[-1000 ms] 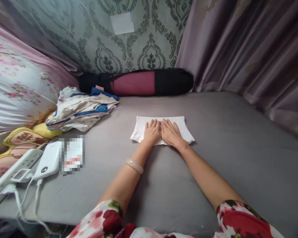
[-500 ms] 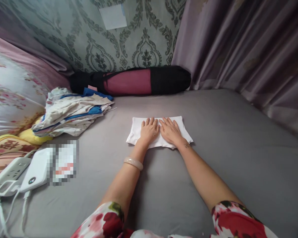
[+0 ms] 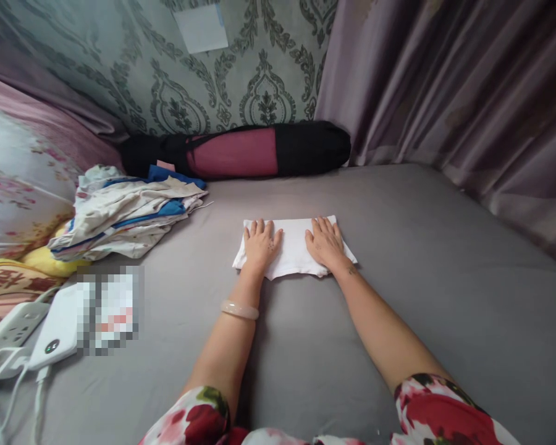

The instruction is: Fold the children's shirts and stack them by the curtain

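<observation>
A folded white cloth (image 3: 293,246) lies flat on the grey bed sheet (image 3: 167,346) in front of me. My left hand (image 3: 261,245) rests palm down on its left part, fingers spread. On the right part of the cloth lies my right hand (image 3: 325,242), also flat with the fingers apart. A strip of white fabric shows between the two hands. The cloth's lower edge is slightly wavy, and its lower corners stick out past my wrists. Neither hand grips anything.
To the left lies a heap of crumpled clothes (image 3: 130,210). Nearer are a white power bank (image 3: 62,324), a power strip (image 3: 16,330) with cables, and a blurred-out item (image 3: 115,312). A black and maroon long bag (image 3: 241,151) lies along the wall; purple curtains (image 3: 398,80) hang at right.
My hands have slid apart on the cloth, the left one to the left and the right one to the right, uncovering its middle. The view has shifted slightly.
</observation>
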Tool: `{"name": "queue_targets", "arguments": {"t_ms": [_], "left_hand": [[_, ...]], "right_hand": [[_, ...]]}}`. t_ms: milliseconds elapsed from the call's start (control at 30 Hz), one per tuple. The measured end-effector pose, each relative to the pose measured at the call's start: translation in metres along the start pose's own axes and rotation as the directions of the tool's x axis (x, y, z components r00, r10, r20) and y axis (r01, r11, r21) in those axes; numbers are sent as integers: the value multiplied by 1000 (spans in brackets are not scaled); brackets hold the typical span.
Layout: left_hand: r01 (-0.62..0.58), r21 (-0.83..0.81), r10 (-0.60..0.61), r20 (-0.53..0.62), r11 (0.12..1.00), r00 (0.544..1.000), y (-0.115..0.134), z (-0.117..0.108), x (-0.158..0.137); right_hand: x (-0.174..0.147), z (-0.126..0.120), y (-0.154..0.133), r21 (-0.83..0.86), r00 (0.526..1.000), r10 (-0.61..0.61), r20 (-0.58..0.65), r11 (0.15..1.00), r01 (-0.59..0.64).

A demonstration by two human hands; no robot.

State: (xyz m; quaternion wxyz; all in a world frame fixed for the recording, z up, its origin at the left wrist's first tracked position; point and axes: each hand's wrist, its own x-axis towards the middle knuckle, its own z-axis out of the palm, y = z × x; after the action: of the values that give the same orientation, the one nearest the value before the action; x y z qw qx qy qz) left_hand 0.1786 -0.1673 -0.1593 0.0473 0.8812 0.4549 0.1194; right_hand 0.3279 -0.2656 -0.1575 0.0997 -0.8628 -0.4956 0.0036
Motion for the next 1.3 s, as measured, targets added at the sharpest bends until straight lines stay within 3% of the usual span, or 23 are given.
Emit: {"name": "queue_targets", "arguments": {"t_ms": [267, 500, 767, 967, 1300], "left_hand": [[83, -7, -83, -16, 997, 996, -10, -6, 0], [-19, 64, 20, -10, 998, 1000, -17, -10, -11], [-43, 75, 38, 68, 996, 997, -8, -8, -33], [-89, 76, 84, 66, 993, 994, 3, -9, -47], [-231, 25, 229, 72, 973, 971, 14, -11, -66]], "right_hand": [[-1, -1, 19, -10, 997, 77, -13, 997, -77], [-8, -3, 28, -30, 998, 63, -30, 998, -64], [-22, -2, 8, -19, 999, -12, -36, 1000, 11], [-31, -1, -13, -1, 995, -93, -20, 996, 93], [-44, -4, -38, 26, 978, -207, 15, 978, 206]]}}
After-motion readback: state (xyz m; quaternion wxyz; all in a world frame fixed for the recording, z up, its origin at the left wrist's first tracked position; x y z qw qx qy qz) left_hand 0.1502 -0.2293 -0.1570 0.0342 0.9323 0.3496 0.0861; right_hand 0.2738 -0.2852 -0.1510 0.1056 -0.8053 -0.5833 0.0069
